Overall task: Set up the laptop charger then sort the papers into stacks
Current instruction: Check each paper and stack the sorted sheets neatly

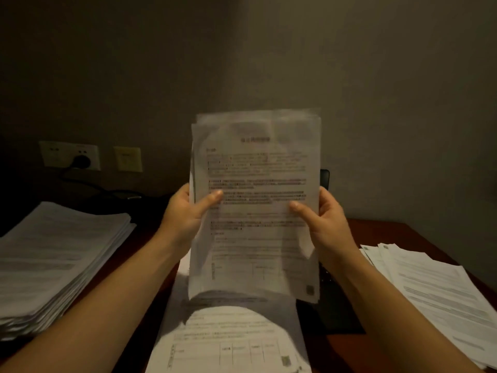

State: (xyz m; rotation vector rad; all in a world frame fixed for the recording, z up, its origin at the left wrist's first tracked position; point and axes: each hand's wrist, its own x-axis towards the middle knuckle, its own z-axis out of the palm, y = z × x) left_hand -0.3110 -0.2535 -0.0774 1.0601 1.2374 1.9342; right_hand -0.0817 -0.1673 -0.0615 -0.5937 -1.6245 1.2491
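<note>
— Between your two hands, in the head view, a sheaf of papers (255, 211) stands upright above the desk (390, 232). Its printed side faces you and the text is blurred.

— Yes. Your left hand (185, 211) grips the sheaf's left edge with the thumb pressed across the front. Your right hand (326, 224) grips the right edge the same way. Your other fingers are behind the sheets, hidden.

— Below the sheaf, loose sheets (231, 337) lie on the desk right in front of you. The top one shows a printed table and a small square code at its corner.

— At your left a thick stack (59, 259) lies flat, its edges slightly stepped. At your right a thinner fan of sheets (435, 289) lies spread, well apart from that stack.

— Behind the sheaf you have a dark laptop (333, 313) on the desk, mostly covered by paper.

— As for the charger, a black plug (82, 161) sits in the wall socket (70, 156) at far left. Its cable (88, 184) runs down onto the desk toward the middle. You cannot tell where it ends.

— Just beside that socket is a second wall plate (127, 158).
</note>
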